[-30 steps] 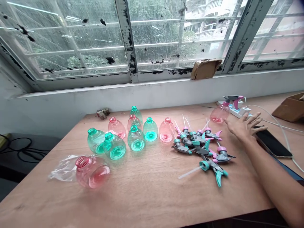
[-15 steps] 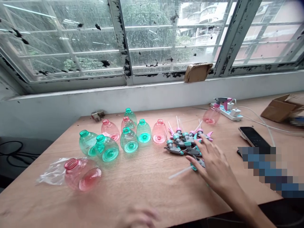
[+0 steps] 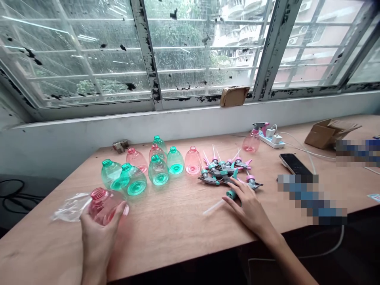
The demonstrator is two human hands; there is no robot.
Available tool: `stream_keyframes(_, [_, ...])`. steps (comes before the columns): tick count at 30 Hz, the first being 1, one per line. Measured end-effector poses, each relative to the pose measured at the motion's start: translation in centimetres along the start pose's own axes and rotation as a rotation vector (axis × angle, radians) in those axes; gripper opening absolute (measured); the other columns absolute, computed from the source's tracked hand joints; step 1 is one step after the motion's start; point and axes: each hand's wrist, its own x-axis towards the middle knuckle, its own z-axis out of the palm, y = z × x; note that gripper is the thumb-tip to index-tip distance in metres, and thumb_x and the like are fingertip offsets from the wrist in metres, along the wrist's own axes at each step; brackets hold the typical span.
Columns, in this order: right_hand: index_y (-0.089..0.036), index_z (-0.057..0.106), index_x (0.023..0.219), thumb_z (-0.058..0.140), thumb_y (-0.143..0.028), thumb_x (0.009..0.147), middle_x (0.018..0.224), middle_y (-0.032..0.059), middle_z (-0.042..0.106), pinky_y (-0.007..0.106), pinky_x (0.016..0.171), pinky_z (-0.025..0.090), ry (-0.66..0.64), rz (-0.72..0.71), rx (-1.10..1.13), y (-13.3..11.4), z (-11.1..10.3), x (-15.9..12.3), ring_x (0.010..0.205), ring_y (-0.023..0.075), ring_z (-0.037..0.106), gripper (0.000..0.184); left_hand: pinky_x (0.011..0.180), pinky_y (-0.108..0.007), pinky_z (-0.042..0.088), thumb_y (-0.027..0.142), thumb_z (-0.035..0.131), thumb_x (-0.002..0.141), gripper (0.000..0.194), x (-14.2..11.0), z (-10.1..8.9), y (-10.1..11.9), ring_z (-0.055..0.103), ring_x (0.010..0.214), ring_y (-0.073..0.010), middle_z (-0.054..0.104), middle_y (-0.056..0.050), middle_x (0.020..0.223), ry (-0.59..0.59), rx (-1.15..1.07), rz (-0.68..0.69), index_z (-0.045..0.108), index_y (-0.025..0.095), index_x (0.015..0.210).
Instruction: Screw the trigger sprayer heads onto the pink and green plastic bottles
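Observation:
At the left of the table, my left hand [image 3: 99,237] is wrapped round a clear pink bottle [image 3: 103,206] without a top. My right hand [image 3: 247,204] is open, thumb and fingers apart, over a spray head with a green collar [image 3: 230,194]. Its white dip tube [image 3: 213,207] points left along the table; the rest of it is hidden under the hand. Just beyond lies a pile of grey, pink and green trigger spray heads [image 3: 224,170]. Several topless bottles stand between my hands, among them a green bottle [image 3: 158,172] and a pink bottle [image 3: 192,162].
A crumpled plastic bag [image 3: 69,208] lies beside the held bottle. Farther back are a complete pink spray bottle [image 3: 251,141], a power strip [image 3: 274,141] with cables, a phone [image 3: 295,164] and a cardboard box [image 3: 322,133]. The table's front edge runs below my right hand.
My left hand has come up from the bottom edge and closed round the pink bottle. My right hand has lowered onto the green-collared spray head. The view has shifted right.

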Motion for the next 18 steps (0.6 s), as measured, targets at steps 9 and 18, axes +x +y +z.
stream_keyframes(9, [-0.019,0.061,0.128,0.052,-0.045,0.097,0.139,0.0151,0.057,0.054,0.111,0.037,-0.058,-0.041,0.002,-0.4,0.1,-0.5,0.132,0.0327,0.049,0.042,0.103,-0.046,0.048,0.032,0.089,0.057,0.096,-6.3,0.9,0.2,0.058,0.121,-0.0312,0.055,-0.01,0.134,-0.452,-0.149,0.087,0.039,0.029,0.139])
stream_keyframes(18, [-0.016,0.062,0.122,0.049,-0.02,0.092,0.146,0.0179,0.049,0.058,0.116,0.022,-0.059,-0.087,-0.01,-0.9,-0.7,-0.5,0.139,0.0329,0.039,0.033,0.104,-0.048,0.043,0.034,0.09,0.053,0.091,-8.0,4.2,-0.2,0.057,0.122,-0.0305,0.056,-0.014,0.126,-0.646,-0.098,0.09,0.032,0.024,0.123])
